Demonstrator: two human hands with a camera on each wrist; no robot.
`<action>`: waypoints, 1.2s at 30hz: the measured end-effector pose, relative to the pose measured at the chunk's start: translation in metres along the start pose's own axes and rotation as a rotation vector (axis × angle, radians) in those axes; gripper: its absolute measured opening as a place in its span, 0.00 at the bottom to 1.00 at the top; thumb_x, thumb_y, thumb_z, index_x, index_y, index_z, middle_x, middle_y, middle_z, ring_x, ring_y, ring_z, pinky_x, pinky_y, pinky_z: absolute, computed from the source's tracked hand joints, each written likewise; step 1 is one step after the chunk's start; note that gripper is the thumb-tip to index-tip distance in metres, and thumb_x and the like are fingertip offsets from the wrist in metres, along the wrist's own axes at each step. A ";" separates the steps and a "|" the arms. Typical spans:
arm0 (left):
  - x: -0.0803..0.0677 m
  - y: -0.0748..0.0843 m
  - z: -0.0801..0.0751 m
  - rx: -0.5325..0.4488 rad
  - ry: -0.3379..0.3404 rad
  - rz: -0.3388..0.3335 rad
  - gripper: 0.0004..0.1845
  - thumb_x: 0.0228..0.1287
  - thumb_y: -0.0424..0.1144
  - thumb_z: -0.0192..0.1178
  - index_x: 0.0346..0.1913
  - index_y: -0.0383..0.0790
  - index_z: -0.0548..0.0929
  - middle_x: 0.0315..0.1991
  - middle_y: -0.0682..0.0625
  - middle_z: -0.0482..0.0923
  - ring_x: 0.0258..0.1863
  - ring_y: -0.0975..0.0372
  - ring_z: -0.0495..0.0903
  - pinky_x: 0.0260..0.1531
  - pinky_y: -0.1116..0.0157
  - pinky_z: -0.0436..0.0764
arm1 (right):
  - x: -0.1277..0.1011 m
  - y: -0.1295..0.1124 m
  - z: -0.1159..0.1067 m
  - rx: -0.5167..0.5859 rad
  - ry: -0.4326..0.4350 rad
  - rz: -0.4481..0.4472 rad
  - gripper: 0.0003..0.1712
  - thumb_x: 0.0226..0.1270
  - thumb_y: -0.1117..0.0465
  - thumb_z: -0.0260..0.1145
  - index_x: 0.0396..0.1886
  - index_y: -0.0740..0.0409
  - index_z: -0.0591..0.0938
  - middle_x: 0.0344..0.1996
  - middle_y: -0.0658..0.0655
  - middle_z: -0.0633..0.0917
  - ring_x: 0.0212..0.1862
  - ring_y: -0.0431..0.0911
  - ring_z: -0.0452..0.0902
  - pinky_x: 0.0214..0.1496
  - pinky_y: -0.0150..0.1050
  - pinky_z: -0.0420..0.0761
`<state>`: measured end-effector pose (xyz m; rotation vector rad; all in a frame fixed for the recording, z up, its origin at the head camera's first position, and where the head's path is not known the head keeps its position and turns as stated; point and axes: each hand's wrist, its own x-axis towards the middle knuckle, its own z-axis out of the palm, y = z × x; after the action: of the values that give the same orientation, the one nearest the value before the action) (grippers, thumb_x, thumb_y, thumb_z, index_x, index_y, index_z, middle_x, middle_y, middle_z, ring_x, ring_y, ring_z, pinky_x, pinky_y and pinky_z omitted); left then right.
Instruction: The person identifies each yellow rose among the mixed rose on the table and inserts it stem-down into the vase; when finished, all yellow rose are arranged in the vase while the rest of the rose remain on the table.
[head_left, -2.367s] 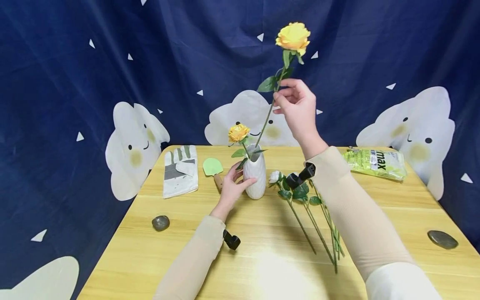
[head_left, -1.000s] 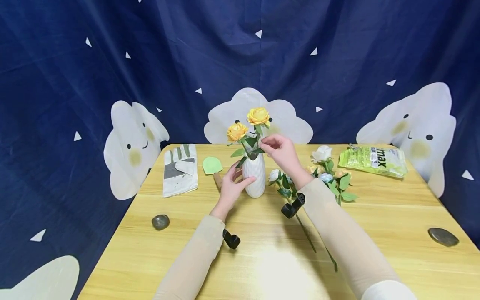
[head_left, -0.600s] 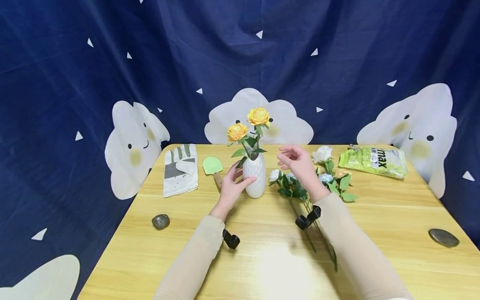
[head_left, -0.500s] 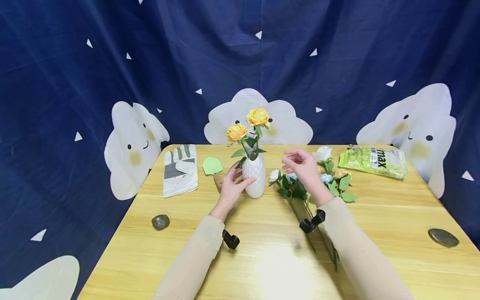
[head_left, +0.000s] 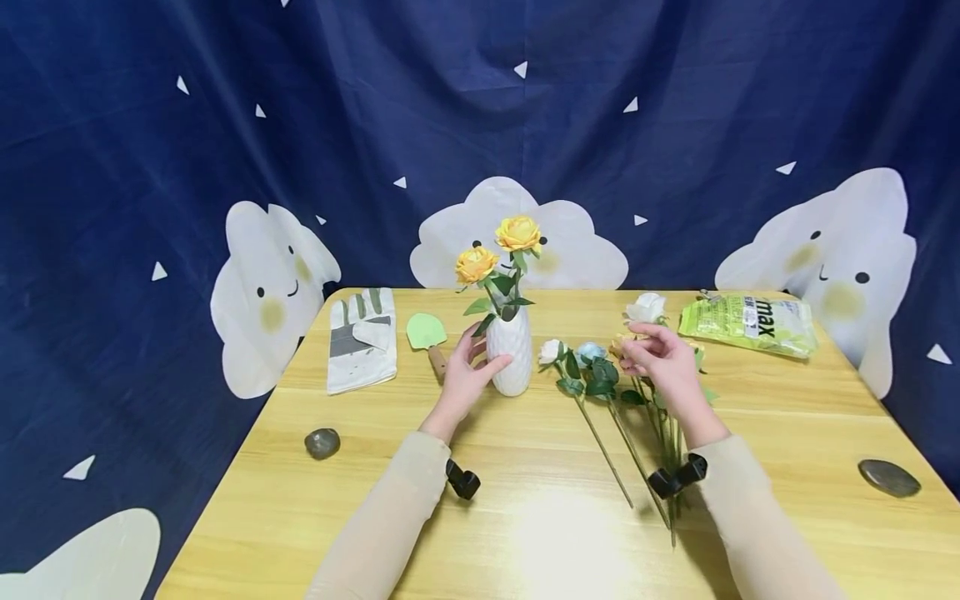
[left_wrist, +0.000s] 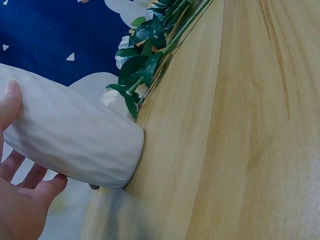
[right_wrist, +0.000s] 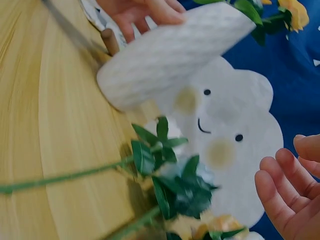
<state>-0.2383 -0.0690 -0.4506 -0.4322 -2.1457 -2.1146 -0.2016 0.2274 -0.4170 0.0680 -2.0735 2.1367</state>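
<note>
The left hand (head_left: 465, 379) is clasping a vase (head_left: 510, 358); the right hand (head_left: 670, 369) is hovering near flowers (head_left: 602, 377), fingers loosely bent, holding nothing.

One vase (head_left: 512, 358), two stones (head_left: 322, 444), one trowel (head_left: 426, 332)

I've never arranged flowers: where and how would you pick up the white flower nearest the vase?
Likely by its bare stem, below the leaves, pinched from above by the right hand: the white flower lies on the table with that slim stretch uncovered.
</note>
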 end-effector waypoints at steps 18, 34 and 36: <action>0.003 -0.015 0.001 0.030 0.008 -0.019 0.36 0.54 0.43 0.69 0.65 0.52 0.65 0.59 0.48 0.68 0.58 0.55 0.69 0.54 0.55 0.72 | -0.027 0.067 -0.106 -0.107 0.110 0.050 0.31 0.57 0.55 0.70 0.55 0.68 0.71 0.33 0.52 0.83 0.28 0.45 0.82 0.30 0.41 0.83; -0.001 -0.008 0.001 -0.023 0.029 -0.034 0.35 0.54 0.38 0.68 0.65 0.48 0.66 0.59 0.45 0.68 0.59 0.52 0.68 0.55 0.54 0.72 | -0.055 0.038 -0.078 -0.211 0.037 0.434 0.24 0.66 0.64 0.59 0.54 0.78 0.65 0.29 0.52 0.82 0.29 0.45 0.81 0.35 0.42 0.83; -0.003 -0.001 0.001 -0.027 0.014 -0.036 0.35 0.55 0.37 0.68 0.66 0.44 0.66 0.60 0.42 0.67 0.59 0.50 0.67 0.55 0.53 0.71 | -0.055 0.038 -0.076 -0.203 0.047 0.463 0.24 0.65 0.65 0.60 0.53 0.78 0.66 0.28 0.53 0.81 0.28 0.45 0.80 0.34 0.42 0.83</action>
<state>-0.2357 -0.0684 -0.4523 -0.3833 -2.1358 -2.1612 -0.1471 0.2976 -0.4657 -0.5300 -2.4506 2.1063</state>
